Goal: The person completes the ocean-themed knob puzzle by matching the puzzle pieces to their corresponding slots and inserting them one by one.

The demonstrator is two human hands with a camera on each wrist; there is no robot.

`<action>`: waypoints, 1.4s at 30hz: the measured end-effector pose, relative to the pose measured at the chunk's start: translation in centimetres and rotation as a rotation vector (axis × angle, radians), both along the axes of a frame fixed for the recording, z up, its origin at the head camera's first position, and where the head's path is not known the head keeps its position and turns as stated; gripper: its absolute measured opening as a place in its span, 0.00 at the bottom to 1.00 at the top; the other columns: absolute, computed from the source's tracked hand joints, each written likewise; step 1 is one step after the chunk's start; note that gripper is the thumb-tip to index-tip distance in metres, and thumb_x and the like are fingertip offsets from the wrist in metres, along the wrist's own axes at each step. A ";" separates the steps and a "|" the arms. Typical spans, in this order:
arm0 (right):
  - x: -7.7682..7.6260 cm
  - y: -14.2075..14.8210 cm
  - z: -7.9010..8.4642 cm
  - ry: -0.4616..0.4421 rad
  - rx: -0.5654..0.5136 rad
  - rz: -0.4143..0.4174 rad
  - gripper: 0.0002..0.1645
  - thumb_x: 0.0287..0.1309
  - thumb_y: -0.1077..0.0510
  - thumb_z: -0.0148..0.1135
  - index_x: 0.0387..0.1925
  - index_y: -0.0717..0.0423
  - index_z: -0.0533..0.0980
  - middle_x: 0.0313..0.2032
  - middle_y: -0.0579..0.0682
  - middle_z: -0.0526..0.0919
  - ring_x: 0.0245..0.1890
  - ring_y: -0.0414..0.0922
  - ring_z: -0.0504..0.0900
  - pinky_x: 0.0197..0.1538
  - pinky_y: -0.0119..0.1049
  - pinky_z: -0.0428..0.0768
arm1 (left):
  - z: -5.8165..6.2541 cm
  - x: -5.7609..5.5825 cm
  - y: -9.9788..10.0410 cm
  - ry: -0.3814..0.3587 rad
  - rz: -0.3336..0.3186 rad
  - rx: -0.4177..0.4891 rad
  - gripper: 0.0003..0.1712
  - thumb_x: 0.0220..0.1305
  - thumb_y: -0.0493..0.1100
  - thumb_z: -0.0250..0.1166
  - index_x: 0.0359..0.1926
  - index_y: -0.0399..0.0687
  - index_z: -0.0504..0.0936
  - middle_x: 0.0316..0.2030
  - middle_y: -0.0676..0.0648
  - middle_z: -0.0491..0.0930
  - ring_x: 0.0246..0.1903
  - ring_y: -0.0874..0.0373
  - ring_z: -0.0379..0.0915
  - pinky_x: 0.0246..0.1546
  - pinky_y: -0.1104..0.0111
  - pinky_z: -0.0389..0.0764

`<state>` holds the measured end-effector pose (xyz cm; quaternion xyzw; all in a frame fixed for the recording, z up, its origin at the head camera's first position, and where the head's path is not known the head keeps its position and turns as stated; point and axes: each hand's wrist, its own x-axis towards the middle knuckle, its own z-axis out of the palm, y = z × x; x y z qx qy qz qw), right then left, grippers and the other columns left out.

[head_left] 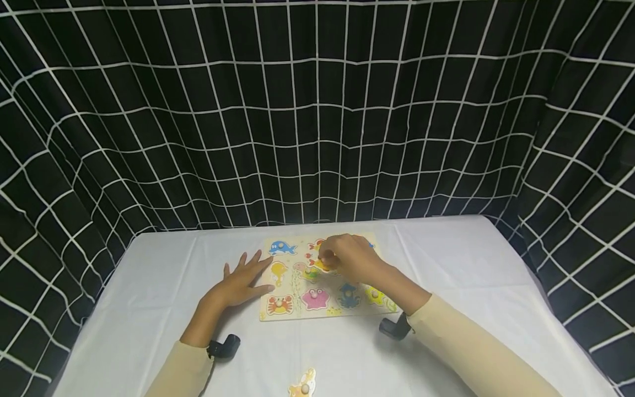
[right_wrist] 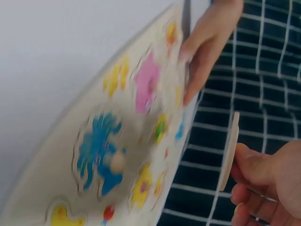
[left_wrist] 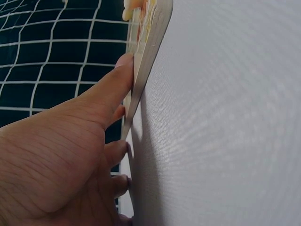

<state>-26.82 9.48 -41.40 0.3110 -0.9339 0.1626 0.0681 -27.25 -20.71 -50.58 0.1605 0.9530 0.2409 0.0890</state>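
A wooden knob puzzle board [head_left: 303, 314] with sea animal pieces lies on the white cloth. My left hand [head_left: 241, 282] rests at its left edge, fingers spread, with the thumb and a fingertip on the board. Over the upper middle of the board is my right hand [head_left: 351, 258]. In the right wrist view, its thumb and fingers pinch a thin wooden puzzle piece [right_wrist: 229, 153], seen edge-on and raised off the board; its picture is hidden. A blue whale [head_left: 281, 247], pink crab [head_left: 315, 299] and blue octopus [right_wrist: 101, 153] sit in the board.
A loose orange and yellow puzzle piece [head_left: 303, 384] with a knob lies near the front edge of the view, partly cut off. White cloth [head_left: 446, 253] covers the table. A black curtain with white grid lines [head_left: 317, 127] hangs behind and at both sides.
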 end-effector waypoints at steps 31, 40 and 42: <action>-9.6 -0.7 -5.2 -0.091 0.060 -0.142 0.07 0.62 0.60 0.69 0.41 0.49 0.87 0.33 0.44 0.86 0.32 0.41 0.80 0.38 0.39 0.80 | 0.2 0.1 -0.1 0.010 -0.011 0.000 0.45 0.67 0.65 0.63 0.79 0.56 0.60 0.79 0.39 0.47 0.78 0.34 0.32 0.68 0.28 0.30; -9.9 -1.0 -5.4 -0.085 0.077 -0.151 0.05 0.63 0.57 0.70 0.40 0.47 0.87 0.33 0.44 0.86 0.33 0.42 0.81 0.40 0.40 0.81 | 0.3 0.0 -0.1 0.008 -0.010 -0.016 0.45 0.67 0.66 0.62 0.79 0.57 0.60 0.79 0.40 0.47 0.78 0.34 0.32 0.68 0.29 0.30; -9.9 -0.9 -5.5 -0.087 0.081 -0.156 0.05 0.63 0.57 0.70 0.40 0.47 0.87 0.34 0.44 0.86 0.34 0.42 0.81 0.41 0.41 0.81 | 0.3 0.0 -0.2 0.009 -0.010 -0.017 0.45 0.67 0.66 0.62 0.79 0.57 0.60 0.79 0.40 0.47 0.78 0.34 0.32 0.68 0.29 0.31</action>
